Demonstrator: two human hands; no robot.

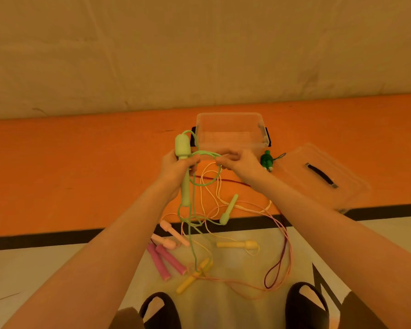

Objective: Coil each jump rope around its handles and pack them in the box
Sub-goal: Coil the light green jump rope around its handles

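We grip the light green rope (pixel 201 184) in both hands (pixel 178 169) (pixel 241 163), barely coiled; the box (pixel 230 131) looks empty, other ropes (pixel 226 245) loose.

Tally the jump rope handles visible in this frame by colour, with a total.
Light green handles: 2, one gripped in the left hand, one on the floor
Pale pink handles: 2
Magenta handles: 2
Yellow handles: 2
Dark green handles: 1 bundle by the box; count within unclear
Total: 8 clear handles, plus the bundle
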